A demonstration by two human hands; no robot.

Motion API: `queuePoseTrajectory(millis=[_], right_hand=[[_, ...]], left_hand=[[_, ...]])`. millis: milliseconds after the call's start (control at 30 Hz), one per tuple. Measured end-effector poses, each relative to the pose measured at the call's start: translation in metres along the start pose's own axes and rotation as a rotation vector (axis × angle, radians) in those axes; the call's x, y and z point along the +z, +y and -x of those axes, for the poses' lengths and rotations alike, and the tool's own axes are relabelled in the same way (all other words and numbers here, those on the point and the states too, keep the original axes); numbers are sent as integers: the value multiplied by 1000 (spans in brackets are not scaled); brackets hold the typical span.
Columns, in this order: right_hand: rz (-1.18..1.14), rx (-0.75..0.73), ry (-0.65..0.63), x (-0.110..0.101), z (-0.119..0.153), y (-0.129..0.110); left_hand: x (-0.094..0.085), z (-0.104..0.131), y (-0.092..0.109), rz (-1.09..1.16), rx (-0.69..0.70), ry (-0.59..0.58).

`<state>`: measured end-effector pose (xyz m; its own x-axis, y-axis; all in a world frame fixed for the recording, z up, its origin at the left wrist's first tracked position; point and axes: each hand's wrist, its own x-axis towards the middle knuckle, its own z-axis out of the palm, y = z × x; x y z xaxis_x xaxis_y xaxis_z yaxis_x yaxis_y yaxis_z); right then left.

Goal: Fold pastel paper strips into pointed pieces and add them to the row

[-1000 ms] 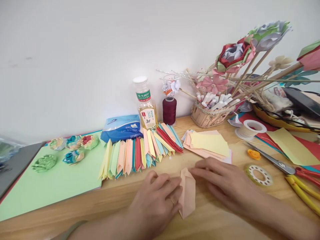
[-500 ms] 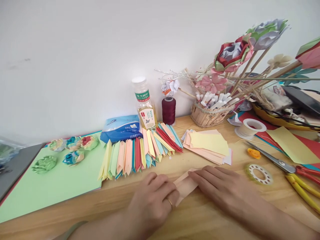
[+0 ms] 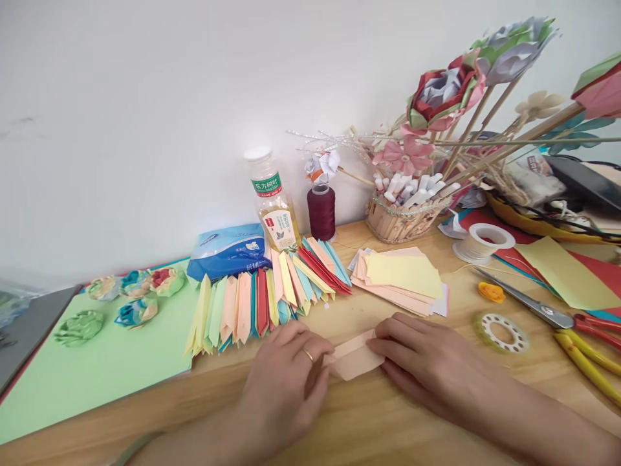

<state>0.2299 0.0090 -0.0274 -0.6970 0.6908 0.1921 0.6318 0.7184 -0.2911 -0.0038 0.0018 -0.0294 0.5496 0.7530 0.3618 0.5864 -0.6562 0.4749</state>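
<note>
A small peach paper strip (image 3: 356, 359), creased along its length, spans the gap between my two hands just above the wooden table. My left hand (image 3: 291, 372), with a ring on one finger, pinches its left end between thumb and fingers. At the other end my right hand (image 3: 422, 349) grips the paper, its fingers curled over the edge and the thumb hidden. Just beyond my left hand lies a row of folded paper strips (image 3: 241, 309) in several colours. Behind my right hand is a stack of flat paper rectangles (image 3: 402, 275), yellow on top.
Green sheets (image 3: 121, 369) carry several paper flowers (image 3: 80, 327) at left. A tissue pack (image 3: 228, 249), bottle (image 3: 274, 207) and maroon thread spool (image 3: 321, 212) stand along the wall. To the right lie scissors (image 3: 548, 314), a tape roll (image 3: 502, 332), a ribbon spool (image 3: 485, 243) and a basket (image 3: 402, 217).
The peach paper has turned from a steep slant to nearly level. My left hand has shifted left and changed its grip to the paper's left end; the view has moved slightly.
</note>
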Motion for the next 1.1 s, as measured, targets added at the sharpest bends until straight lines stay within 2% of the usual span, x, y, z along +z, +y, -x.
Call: queuePoseTrajectory(millis=[200, 467, 667, 767, 900, 1100], right_hand=[[-29, -33, -15, -1, 0, 5], [-217, 38, -85, 0, 2, 18], [-316, 62, -84, 4, 3, 25], [-335, 83, -77, 4, 2, 26], [-358, 133, -78, 3, 1, 26], [-368, 181, -115, -1, -2, 23]], left_hand=[[10, -4, -5, -90, 68, 25], [11, 0, -4, -229, 327, 133], [5, 1, -6, -296, 474, 42], [7, 1, -5, -274, 426, 83], [10, 0, 0, -204, 267, 160], [9, 0, 7, -36, 55, 129]])
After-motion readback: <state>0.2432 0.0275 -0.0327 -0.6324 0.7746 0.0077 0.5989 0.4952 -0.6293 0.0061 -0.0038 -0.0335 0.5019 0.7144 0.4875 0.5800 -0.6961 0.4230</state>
